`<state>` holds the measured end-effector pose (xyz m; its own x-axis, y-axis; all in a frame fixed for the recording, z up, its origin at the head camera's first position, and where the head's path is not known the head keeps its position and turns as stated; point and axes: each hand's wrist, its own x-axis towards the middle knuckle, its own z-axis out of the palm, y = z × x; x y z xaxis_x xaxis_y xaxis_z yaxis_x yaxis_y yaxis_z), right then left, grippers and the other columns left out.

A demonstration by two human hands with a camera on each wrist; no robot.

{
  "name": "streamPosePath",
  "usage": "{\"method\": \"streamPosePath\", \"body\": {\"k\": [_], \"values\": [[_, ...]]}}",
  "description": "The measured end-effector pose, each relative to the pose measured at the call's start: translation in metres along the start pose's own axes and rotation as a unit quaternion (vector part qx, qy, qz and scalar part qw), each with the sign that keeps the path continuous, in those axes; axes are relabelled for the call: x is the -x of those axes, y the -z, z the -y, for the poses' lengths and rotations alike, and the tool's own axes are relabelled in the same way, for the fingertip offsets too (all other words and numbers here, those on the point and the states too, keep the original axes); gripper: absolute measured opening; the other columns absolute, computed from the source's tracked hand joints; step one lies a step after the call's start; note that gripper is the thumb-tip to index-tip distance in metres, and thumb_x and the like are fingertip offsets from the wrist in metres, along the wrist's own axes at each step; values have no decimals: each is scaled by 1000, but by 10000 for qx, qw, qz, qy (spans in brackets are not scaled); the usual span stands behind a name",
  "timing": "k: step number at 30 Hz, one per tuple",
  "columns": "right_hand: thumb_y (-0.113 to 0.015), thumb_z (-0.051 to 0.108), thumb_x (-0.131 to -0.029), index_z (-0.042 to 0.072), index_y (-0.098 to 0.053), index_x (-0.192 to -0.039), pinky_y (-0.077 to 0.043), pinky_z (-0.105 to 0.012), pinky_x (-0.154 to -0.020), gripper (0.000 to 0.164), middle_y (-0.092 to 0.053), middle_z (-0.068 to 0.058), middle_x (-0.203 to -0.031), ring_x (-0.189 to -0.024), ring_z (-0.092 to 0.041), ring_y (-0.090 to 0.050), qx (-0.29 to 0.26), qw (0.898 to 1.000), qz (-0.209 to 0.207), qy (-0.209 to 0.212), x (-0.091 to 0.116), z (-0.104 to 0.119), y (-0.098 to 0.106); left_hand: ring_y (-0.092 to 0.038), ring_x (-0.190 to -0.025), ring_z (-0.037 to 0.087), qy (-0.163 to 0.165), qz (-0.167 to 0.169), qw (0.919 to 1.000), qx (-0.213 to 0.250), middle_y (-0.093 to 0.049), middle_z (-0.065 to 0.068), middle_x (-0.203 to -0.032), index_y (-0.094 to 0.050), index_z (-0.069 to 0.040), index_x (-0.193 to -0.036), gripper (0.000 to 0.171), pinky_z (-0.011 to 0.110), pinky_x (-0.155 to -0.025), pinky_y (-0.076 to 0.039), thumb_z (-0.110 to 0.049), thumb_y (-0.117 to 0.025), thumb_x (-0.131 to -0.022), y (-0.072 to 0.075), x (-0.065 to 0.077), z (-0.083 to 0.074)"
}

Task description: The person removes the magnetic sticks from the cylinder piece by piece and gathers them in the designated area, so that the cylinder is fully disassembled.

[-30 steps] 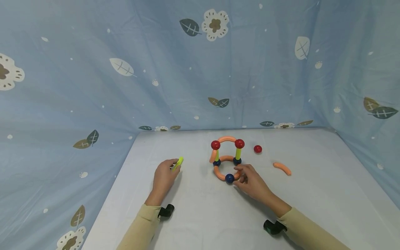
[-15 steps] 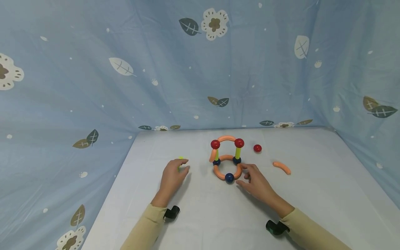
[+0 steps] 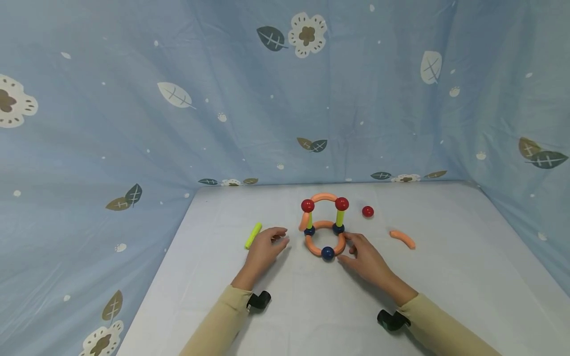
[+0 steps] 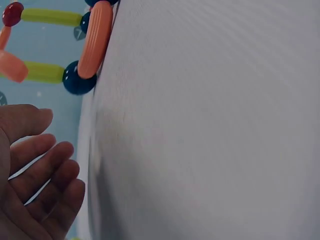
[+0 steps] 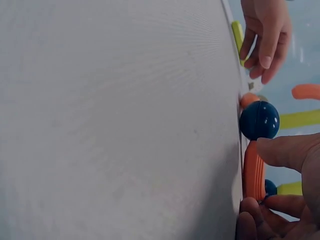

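Stick (image 3: 253,236) left of the assembly (image 3: 324,224), loose ball (image 3: 367,211) right of it

- 3 red balls (image 3: 367,211)
- 3 blue balls (image 3: 327,253)
- 3 lime sticks (image 3: 253,236)
- 6 orange curves (image 3: 402,240)
- 2 hands (image 3: 264,251)
- 2 sleeves (image 3: 219,319)
- 2 wrist cameras (image 3: 392,320)
- 1 counter (image 3: 303,316)

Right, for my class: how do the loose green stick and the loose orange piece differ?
The green stick is straight; the orange piece is curved. In the head view, the green stick lies left of the built frame, the orange piece right of it. Both lie loose on the white table.
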<state>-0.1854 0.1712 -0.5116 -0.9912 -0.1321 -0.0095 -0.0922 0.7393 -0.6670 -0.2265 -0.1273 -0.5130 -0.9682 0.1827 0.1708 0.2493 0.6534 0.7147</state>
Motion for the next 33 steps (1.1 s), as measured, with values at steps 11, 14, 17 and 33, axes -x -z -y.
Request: {"method": "streamPosePath", "body": {"k": [11,14,17,33], "values": [[-81,21,-88,1,-52,-145,-46,-28,-67,66,-56,-14,-127,-86,-17,-52,86,10000,-6,0,-5,-3,-1,-66,-102,12,52,463,9987,220,-72,-3,-112,-72,-14,-124,30,30,-89,-56,-25,-72,-97,-23,-24,-10],[-81,21,-88,2,-53,-144,-46,-27,-66,65,-56,-14,-126,-86,-17,-52,101,9999,-23,18,-6,-3,-1,-66,-100,12,32,528,9983,255,-72,-3,-111,-72,-13,-124,29,30,-87,-56,-24,-72,-97,-28,-29,-12],[-81,21,-89,2,-54,-144,-46,-27,-66,64,-57,-13,-125,-85,-17,-52,116,9999,-51,46,-6,-2,-1,-66,-100,12,32,550,9982,237,-72,-1,-110,-71,-11,-125,31,30,-87,-56,-25,-72,-97,-32,-32,-14],[-76,23,-93,4,-55,-145,-46,-28,-64,60,-57,-12,-125,-83,-17,-51,263,9997,-18,-3,-10,-2,0,-66,-95,12,10,521,9986,130,-71,-3,-103,-73,-15,-117,22,29,-85,-56,-19,-73,-96,-33,-32,-15]]}}
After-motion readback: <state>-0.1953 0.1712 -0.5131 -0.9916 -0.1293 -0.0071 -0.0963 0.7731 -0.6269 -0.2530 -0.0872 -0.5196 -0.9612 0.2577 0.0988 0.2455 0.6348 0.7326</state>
